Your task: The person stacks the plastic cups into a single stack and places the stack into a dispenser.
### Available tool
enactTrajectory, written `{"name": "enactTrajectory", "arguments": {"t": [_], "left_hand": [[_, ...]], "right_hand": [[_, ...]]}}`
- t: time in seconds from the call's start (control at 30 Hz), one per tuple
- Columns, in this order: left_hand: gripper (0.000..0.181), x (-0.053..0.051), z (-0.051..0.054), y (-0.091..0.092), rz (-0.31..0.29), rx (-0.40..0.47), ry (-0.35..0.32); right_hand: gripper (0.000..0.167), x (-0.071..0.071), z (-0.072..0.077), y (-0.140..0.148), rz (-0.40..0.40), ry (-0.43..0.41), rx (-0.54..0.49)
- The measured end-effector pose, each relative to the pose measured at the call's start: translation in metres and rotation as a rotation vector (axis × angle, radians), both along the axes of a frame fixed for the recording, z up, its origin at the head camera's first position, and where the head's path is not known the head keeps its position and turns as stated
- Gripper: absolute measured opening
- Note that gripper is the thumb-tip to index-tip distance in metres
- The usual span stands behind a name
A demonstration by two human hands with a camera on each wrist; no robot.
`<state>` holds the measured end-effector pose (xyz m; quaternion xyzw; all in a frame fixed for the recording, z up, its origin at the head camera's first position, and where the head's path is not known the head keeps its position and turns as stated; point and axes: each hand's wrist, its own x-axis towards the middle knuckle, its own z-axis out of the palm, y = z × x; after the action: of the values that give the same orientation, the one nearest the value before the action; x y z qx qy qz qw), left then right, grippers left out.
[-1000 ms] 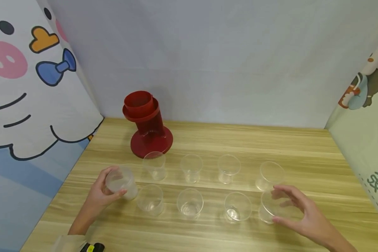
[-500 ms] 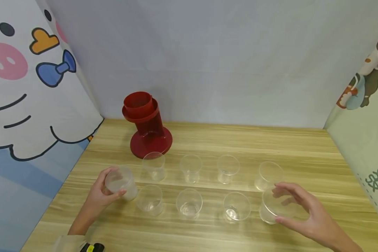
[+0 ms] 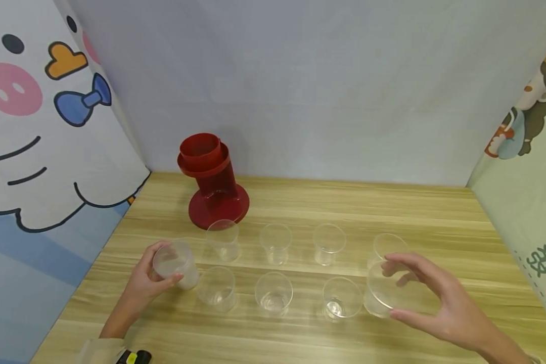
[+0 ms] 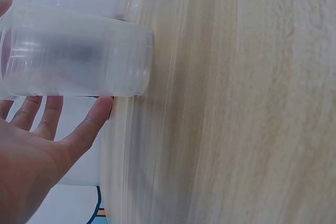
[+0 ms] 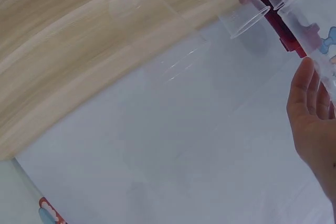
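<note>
My left hand [image 3: 143, 283] grips a cloudy clear plastic cup [image 3: 184, 270], which looks like several nested together, at the left end of the front row. In the left wrist view its curled fingers and thumb lie along the cup's side. On the right, my right hand [image 3: 446, 303] holds a clear plastic cup [image 3: 376, 302] by the rim, thumb in front and fingers behind. Between the hands stand three upright clear cups, the middle one [image 3: 274, 301] level with both hands. A back row of clear cups [image 3: 326, 255] runs behind them.
A red stand with a round base [image 3: 218, 207] and a ringed tube top is at the back left of the wooden table [image 3: 346, 202]. A pale sheet [image 3: 300, 101] hangs behind. Cartoon-printed panels [image 3: 23, 151] flank both sides.
My right hand and its cup have shifted slightly left and toward the back, nearer the back row's right-end cup. The left hand has stayed in place.
</note>
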<state>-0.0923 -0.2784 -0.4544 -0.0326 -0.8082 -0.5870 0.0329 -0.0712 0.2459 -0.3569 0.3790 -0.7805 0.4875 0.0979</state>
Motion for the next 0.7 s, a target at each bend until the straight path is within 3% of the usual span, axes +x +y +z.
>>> {"name": "enactTrajectory", "arguments": {"t": [0.2,0.47,0.7], "left_hand": [[0.072,0.000,0.002,-0.001,0.010,-0.032,-0.003],[0.072,-0.002,0.003,0.000,0.013,-0.059,-0.023],[0.072,-0.002,0.001,-0.002,0.002,-0.019,-0.032]], "right_hand": [[0.083,-0.004,0.016,-0.019,0.046,0.022,0.000],[0.082,-0.018,0.016,-0.039,0.103,0.052,0.016],[0.081,-0.029,0.018,-0.056,0.145,0.032,0.033]]}}
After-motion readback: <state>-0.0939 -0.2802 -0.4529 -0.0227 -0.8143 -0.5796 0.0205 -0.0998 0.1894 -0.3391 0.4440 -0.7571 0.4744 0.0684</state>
